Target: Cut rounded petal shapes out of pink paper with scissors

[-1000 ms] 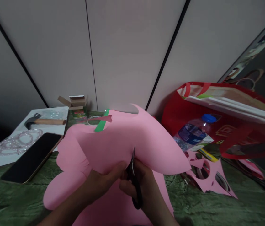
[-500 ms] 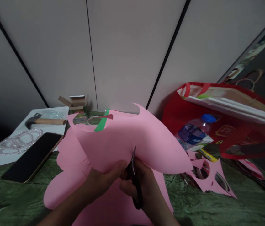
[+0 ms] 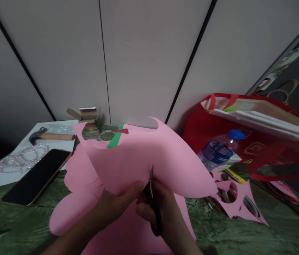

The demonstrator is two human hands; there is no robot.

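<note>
Pink sheet (image 3: 176, 156), centre frame: likely light, floppy, easy to crease or tear; best pinched by the edge beside the blades. Left hand (image 3: 116, 206) pinches its lower edge; right hand (image 3: 164, 205) wrapped round black scissors (image 3: 153, 202).

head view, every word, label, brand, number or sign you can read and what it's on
Nothing can be read for certain.
Blue-capped, blue-labelled clear plastic bottle: white marks, too blurred to read.
Red bag: gold printing, too blurred to read.
Small open green cardboard box: printed marks, too small to read.
</note>
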